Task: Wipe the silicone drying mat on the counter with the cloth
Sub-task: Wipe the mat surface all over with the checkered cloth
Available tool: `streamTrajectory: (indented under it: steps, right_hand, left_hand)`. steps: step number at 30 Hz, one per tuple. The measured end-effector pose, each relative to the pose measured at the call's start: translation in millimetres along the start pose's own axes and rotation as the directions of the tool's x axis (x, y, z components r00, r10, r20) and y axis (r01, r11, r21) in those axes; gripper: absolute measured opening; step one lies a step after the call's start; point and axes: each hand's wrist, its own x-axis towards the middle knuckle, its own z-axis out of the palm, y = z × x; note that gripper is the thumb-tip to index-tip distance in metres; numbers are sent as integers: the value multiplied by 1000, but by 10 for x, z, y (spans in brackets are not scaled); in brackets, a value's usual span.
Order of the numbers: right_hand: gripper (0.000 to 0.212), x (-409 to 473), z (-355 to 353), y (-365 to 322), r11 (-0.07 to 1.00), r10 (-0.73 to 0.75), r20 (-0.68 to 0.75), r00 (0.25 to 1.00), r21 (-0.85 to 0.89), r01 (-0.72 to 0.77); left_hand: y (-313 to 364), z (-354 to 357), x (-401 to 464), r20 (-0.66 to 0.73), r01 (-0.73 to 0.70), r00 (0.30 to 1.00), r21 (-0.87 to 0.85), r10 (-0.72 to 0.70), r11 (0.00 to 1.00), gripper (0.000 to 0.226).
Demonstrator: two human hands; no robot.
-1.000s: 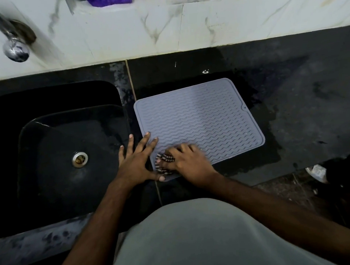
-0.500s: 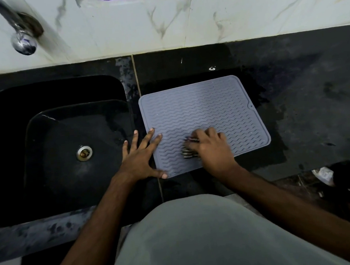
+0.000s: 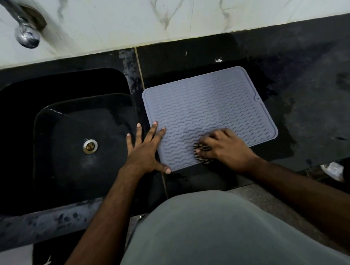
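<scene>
A grey silicone drying mat (image 3: 205, 108) with wavy ridges lies on the black counter (image 3: 310, 83) just right of the sink. My right hand (image 3: 224, 147) grips a bunched striped cloth (image 3: 202, 153) and presses it onto the mat's near edge. Most of the cloth is hidden under the fingers. My left hand (image 3: 145, 152) lies flat with spread fingers on the mat's near left corner, its fingertips over the left rim and its thumb at the front edge.
A black sink (image 3: 47, 140) with a metal drain (image 3: 90, 146) sits to the left. A chrome tap (image 3: 25, 33) juts from the marble-tiled wall (image 3: 183, 15). The counter around the mat looks wet. Its front edge runs close below the mat.
My right hand slid the cloth rightward along the mat's near edge, from the left corner toward the middle. My left hand stayed pressed on the left corner.
</scene>
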Motion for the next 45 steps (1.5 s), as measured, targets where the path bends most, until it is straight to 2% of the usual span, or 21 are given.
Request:
streamTrajectory:
  steps: [6, 9, 12, 15, 16, 19, 27, 30, 33, 37, 41, 45]
  right_hand:
    - [48, -238, -55, 443, 990, 138, 33, 990, 0, -138]
    - [62, -95, -90, 202, 978, 182, -12, 983, 110, -179]
    - [74, 137, -16, -276, 972, 101, -52, 994, 217, -88]
    - [67, 196, 86, -569, 983, -26, -38, 999, 181, 32]
    - [63, 168, 108, -557, 984, -28, -40, 999, 173, 35]
    - [49, -4, 115, -367, 991, -31, -31, 999, 131, 35]
    - [44, -426, 205, 217, 999, -34, -92, 995, 4, 34]
    - [45, -596, 278, 437, 1000, 4, -56, 998, -10, -4]
    - [48, -767, 335, 637, 998, 58, -38, 998, -17, -58]
    - [47, -946, 396, 850, 994, 105, -14, 994, -33, -106]
    - [48, -1147, 422, 1040, 981, 188, -6, 982, -49, -188]
    - [46, -1345, 429, 1248, 941, 335, 26, 942, -56, -334]
  left_hand:
    - [49, -30, 12, 12, 31, 999, -14, -31, 999, 147]
    - [166, -72, 21, 17, 79, 997, 72, -81, 994, 147]
    - [354, -114, 76, 32, 143, 988, 211, -153, 967, 149]
    - [477, -130, 126, 17, 187, 980, 257, -198, 948, 132]
    - [500, -134, 129, 10, 194, 979, 274, -205, 942, 131]
    - [559, -155, 106, 36, 203, 974, 314, -226, 927, 147]
    - [618, -175, 126, 60, 226, 963, 349, -262, 910, 149]
    - [663, -176, 123, 64, 241, 955, 405, -291, 882, 146]
    - [787, -207, 142, 79, 248, 942, 490, -325, 836, 136]
    - [977, -252, 215, 84, 224, 942, 561, -324, 797, 101]
    - [1147, -242, 295, 86, 180, 944, 671, -318, 719, 95]
    - [1208, -189, 326, 62, 123, 968, 725, -242, 677, 75]
